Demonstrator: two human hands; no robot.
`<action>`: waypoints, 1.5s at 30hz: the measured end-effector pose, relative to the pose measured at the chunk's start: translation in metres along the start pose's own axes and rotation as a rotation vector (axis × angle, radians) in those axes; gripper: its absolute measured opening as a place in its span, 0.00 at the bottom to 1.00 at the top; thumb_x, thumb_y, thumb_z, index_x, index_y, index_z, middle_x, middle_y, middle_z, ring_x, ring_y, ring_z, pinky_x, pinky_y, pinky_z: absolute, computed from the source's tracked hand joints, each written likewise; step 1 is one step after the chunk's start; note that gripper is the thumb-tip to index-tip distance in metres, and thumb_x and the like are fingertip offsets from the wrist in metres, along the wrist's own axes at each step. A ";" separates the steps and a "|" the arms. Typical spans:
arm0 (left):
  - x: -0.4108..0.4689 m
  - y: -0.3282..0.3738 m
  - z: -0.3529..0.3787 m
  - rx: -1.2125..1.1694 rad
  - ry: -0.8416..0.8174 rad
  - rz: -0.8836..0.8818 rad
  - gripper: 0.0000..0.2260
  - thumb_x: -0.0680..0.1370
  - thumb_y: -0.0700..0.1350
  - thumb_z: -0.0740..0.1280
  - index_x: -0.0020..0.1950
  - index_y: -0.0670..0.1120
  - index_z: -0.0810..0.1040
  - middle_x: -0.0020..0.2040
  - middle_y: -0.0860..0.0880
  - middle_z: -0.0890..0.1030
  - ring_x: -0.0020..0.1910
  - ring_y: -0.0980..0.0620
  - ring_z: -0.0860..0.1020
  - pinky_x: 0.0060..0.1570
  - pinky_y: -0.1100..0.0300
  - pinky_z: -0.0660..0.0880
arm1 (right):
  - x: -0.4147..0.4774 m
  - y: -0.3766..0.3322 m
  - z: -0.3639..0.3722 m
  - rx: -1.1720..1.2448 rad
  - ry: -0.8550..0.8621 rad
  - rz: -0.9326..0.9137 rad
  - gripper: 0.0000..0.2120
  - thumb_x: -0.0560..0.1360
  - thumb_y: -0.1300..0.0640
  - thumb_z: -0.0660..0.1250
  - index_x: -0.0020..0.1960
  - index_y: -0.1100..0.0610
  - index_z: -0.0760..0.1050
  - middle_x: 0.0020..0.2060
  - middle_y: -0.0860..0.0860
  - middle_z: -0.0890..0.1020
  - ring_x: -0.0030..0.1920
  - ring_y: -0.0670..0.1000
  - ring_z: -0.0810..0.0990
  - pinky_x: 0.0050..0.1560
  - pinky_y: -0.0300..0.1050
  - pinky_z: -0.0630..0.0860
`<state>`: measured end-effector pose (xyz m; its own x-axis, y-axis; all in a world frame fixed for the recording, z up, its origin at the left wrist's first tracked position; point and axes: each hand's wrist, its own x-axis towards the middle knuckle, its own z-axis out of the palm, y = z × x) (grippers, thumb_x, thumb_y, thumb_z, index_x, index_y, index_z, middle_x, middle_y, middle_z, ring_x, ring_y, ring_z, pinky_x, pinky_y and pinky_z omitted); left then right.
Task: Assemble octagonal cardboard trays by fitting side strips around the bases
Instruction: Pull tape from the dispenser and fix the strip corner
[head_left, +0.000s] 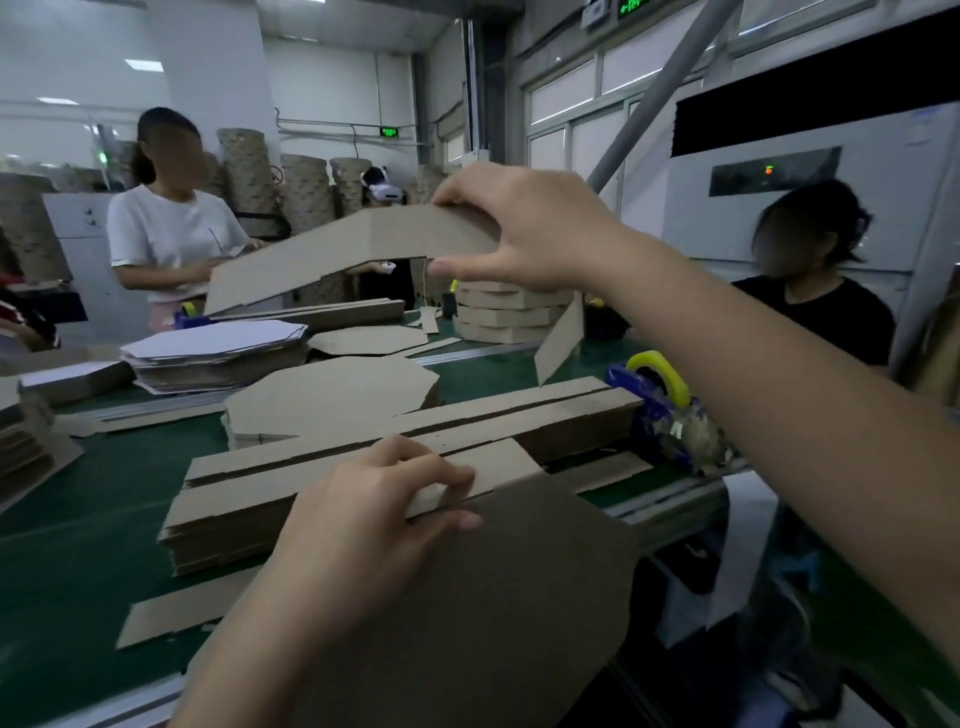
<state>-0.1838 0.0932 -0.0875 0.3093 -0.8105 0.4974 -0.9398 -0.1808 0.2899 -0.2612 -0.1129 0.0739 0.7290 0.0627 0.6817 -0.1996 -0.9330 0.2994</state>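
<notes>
An octagonal cardboard base (498, 613) lies tilted in front of me, over the table's near edge. My left hand (374, 525) pinches one end of a long brown side strip against the base's far edge. The side strip (332, 254) arches up and over the table, creased into panels. My right hand (524, 228) holds the strip high in the air at a fold, thumb under and fingers on top. A loose part of the strip (558, 340) hangs down to the right.
A stack of flat side strips (363, 462) lies on the green table (78, 519), with piles of octagonal bases (332, 395) behind. A blue and yellow tape dispenser (660, 395) stands at the right. Finished trays (509, 314) are stacked farther back. Two people work across the table.
</notes>
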 end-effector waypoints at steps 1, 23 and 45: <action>-0.001 0.006 -0.003 -0.012 0.021 0.021 0.18 0.69 0.67 0.64 0.56 0.66 0.78 0.54 0.67 0.72 0.52 0.62 0.73 0.47 0.58 0.75 | -0.009 0.000 -0.013 -0.029 -0.006 0.002 0.30 0.72 0.29 0.59 0.66 0.47 0.69 0.61 0.45 0.77 0.55 0.50 0.76 0.47 0.43 0.66; -0.038 0.012 0.037 -0.612 0.180 0.188 0.15 0.69 0.55 0.73 0.54 0.55 0.83 0.56 0.55 0.80 0.59 0.54 0.77 0.57 0.66 0.71 | -0.243 0.008 -0.043 0.898 -0.315 0.406 0.36 0.66 0.60 0.64 0.69 0.32 0.66 0.61 0.30 0.70 0.58 0.38 0.74 0.51 0.36 0.74; -0.051 -0.009 0.038 -0.262 0.108 0.091 0.17 0.71 0.65 0.66 0.57 0.61 0.73 0.58 0.60 0.75 0.55 0.58 0.77 0.47 0.53 0.77 | -0.279 -0.044 0.048 1.164 0.037 0.601 0.19 0.70 0.44 0.67 0.61 0.37 0.78 0.54 0.44 0.80 0.59 0.46 0.77 0.59 0.37 0.72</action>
<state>-0.1967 0.1150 -0.1462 0.2522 -0.7501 0.6114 -0.8993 0.0517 0.4343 -0.4243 -0.1065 -0.1617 0.7028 -0.4758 0.5288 0.2066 -0.5748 -0.7918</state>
